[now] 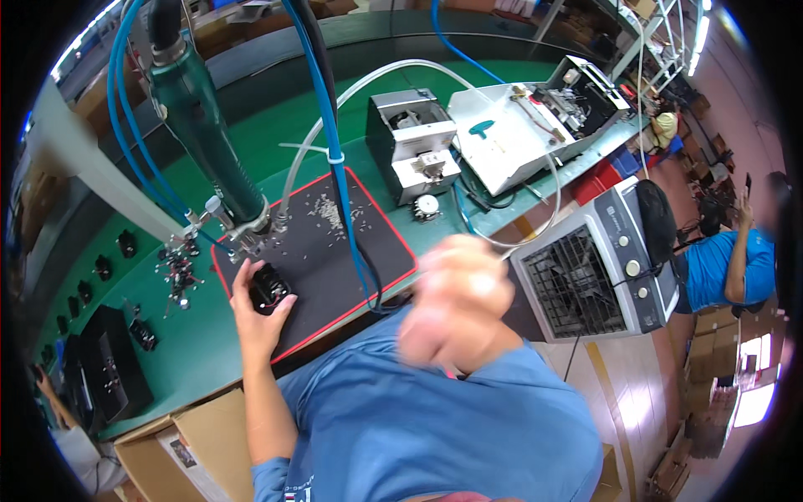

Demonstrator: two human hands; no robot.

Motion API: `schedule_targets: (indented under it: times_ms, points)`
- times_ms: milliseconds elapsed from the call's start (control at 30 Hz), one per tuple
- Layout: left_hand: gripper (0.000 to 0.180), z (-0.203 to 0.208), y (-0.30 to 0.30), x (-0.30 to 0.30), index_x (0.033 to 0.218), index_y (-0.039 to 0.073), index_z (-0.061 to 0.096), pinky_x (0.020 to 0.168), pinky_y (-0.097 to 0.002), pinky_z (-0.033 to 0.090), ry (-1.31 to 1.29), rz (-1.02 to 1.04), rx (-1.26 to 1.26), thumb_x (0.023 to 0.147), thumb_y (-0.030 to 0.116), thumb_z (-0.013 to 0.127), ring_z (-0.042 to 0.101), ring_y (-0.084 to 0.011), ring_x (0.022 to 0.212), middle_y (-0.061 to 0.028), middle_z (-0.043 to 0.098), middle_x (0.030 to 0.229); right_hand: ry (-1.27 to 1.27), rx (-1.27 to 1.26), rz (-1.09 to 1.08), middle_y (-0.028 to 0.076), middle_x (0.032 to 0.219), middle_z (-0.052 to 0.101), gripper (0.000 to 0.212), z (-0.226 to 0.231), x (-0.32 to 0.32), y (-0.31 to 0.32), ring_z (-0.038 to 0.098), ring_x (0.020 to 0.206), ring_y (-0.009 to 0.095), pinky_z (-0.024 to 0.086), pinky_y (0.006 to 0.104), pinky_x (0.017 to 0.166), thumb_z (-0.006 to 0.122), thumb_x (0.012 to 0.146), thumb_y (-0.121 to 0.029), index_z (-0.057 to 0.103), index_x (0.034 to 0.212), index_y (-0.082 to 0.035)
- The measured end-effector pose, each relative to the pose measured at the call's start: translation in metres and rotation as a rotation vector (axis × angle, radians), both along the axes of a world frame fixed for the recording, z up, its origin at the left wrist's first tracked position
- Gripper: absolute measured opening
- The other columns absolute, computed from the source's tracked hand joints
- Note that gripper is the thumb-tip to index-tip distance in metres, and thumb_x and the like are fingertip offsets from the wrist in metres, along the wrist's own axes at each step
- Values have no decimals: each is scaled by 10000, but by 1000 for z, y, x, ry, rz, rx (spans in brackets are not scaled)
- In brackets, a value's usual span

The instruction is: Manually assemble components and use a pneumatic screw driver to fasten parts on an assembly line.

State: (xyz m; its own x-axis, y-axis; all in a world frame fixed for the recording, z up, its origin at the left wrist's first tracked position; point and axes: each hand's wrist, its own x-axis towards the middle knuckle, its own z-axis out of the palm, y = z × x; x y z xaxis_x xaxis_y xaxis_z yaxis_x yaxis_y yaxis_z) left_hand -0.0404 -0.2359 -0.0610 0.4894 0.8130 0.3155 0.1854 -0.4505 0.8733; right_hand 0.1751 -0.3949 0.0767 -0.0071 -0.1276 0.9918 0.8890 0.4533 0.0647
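My left hand [258, 314] is on the black mat [335, 280] with the red border. Its thumb and fingers are closed around a small black housing [269, 289] with an open, hollow face. Just above that housing hangs the tip of a green power screwdriver [205, 134], upright, with hoses attached. My right hand [460, 301] is raised in front of my chest, off the mat. It is smeared by motion; its fingers look curled, but whether they hold anything is hidden. A scatter of small metal screws [329, 214] lies on the mat's far half.
To the right stand a metal-cased device [414, 142] and a white tray [481, 159] with a teal tool. Dark parts [180, 272] and a black box [113, 368] line the left bench. An air cooler [594, 263] stands right, a person in blue [736, 259] beyond. Blue hoses [335, 159] hang across.
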Motion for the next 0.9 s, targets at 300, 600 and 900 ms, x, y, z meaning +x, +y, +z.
schedule_targets:
  times_ms: [300,600,900]
  points:
    - [994,5,-5,-1,1555,80,415,1115,-409,391,86,26,17,694,102,912,536,-284,1250,-88,621,1419,958,-192,-998,179,1046,678,189,-99,293,-193,663,931,308,532,394,860,695,939,-104,695,1091,9]
    - [987,6,-8,0,1538,68,435,1088,-409,417,82,29,58,681,126,921,561,-294,1235,-107,646,1377,615,-1129,-1062,181,1037,715,300,-141,335,-168,635,1040,405,498,490,935,821,809,-304,800,972,-53]
    - [1001,6,-15,-13,1528,71,449,1094,-412,406,100,76,26,669,187,951,584,-291,1228,-110,651,1379,787,-960,-1277,248,1073,701,216,-133,284,-220,660,1041,431,513,487,863,616,1012,-173,643,1157,-15]
